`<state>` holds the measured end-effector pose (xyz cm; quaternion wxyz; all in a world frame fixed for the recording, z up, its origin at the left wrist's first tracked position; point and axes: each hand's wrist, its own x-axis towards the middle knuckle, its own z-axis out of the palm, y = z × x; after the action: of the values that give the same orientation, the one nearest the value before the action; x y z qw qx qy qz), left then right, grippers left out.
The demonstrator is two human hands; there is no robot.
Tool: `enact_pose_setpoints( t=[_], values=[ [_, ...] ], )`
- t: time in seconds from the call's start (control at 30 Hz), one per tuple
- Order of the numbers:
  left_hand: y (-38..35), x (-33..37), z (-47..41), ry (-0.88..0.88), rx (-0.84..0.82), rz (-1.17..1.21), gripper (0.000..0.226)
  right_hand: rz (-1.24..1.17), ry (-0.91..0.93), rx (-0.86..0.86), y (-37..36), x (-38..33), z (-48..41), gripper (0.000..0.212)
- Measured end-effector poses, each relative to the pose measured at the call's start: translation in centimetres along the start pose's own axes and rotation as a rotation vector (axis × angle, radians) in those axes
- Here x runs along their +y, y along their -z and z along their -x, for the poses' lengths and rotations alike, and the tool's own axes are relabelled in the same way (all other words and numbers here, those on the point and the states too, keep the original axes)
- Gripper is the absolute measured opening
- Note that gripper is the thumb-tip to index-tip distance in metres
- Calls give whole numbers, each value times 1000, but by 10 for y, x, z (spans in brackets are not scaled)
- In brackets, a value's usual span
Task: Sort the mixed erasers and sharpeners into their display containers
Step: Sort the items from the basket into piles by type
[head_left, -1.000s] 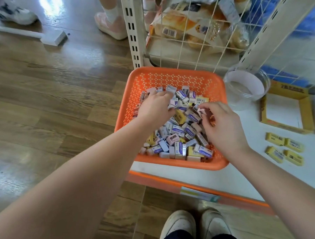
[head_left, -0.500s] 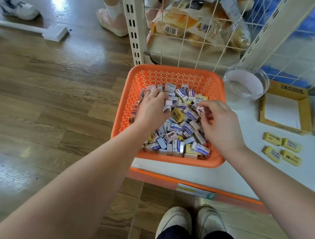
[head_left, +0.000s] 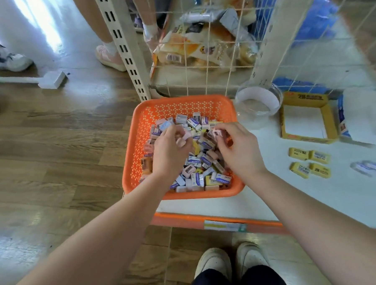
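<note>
An orange perforated basket (head_left: 138, 132) sits at the left end of a white shelf, heaped with mixed erasers and sharpeners (head_left: 202, 163). My left hand (head_left: 169, 152) hovers over the pile's left side and pinches a small pink piece (head_left: 183, 137). Over the right side, my right hand (head_left: 237, 149) pinches a pale pink piece (head_left: 216, 132) at its fingertips. A clear round tub (head_left: 258, 101) and an open yellow cardboard display box (head_left: 306, 118) stand to the basket's right.
Several yellow erasers (head_left: 309, 163) lie on the white shelf (head_left: 316, 192), with a blurred blue-white eraser (head_left: 368, 166) further right. A wire grid with snack bags (head_left: 201, 48) rises behind the basket. Other people's shoes (head_left: 109, 57) stand on the wood floor; my own shoes (head_left: 230, 262) are below.
Both hands have lifted slightly out of the pile, each now with a small pink piece pinched at its fingertips. The camera has tilted up a little.
</note>
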<state>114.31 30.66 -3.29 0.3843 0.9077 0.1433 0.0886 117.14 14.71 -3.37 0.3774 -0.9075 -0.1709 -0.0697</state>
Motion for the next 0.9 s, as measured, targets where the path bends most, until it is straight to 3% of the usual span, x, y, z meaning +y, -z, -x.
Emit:
enact_pose_setpoints(
  t=[0.1,0.23,0.37,0.47,0.57,0.67,0.9],
  values=[
    [-7,26,8,39,-23,108,16,-52,-54,161,22,9,12,23],
    [-24,63,12,-69,-104,187,25,-78,-179,218,57,44,20,26],
    [-48,88,5,-192,-192,153,37,-72,-308,108,77,73,24,28],
    [-67,88,-2,-297,-329,-88,42,-27,-399,-46,77,85,27,34],
    [-79,77,-8,-307,-360,-289,44,-124,-557,-131,67,91,31,37],
    [-83,72,-10,-265,-351,-250,47,-190,-651,-147,55,94,33,41],
    [-85,71,-6,-233,-348,-167,52,-305,-628,-144,49,88,35,54]
  ],
)
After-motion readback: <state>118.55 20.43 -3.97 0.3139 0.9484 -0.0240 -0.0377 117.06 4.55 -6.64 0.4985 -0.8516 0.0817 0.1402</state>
